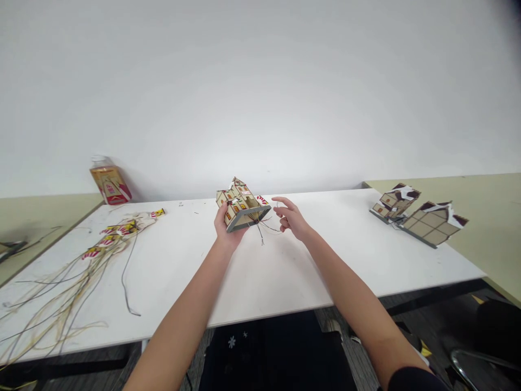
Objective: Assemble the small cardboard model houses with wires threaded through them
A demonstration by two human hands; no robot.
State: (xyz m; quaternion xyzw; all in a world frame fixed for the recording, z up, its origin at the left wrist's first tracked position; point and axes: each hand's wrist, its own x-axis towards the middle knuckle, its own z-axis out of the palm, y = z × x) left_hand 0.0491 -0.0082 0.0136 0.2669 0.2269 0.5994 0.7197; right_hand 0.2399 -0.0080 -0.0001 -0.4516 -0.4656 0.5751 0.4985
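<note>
A small model house (pixel 240 203) with a grey base is tilted above the white table, its open underside toward me. My left hand (pixel 228 227) is wrapped round its left side and base. Thin dark wires hang from the underside, and a red-and-white striped piece shows at the house's right edge. Just right of the house is my right hand (pixel 290 216), index finger stretched out and the other fingers partly curled. It is close to the wires; whether it touches one is too small to tell.
On the table (pixel 171 288), striped pieces with long wires (pixel 108 241) lie at the left. A bottle with a red and tan label (pixel 109 182) leans by the wall. Two more model houses stand at the right, one snowy-roofed (pixel 394 202), one with plain panels (pixel 432 224).
</note>
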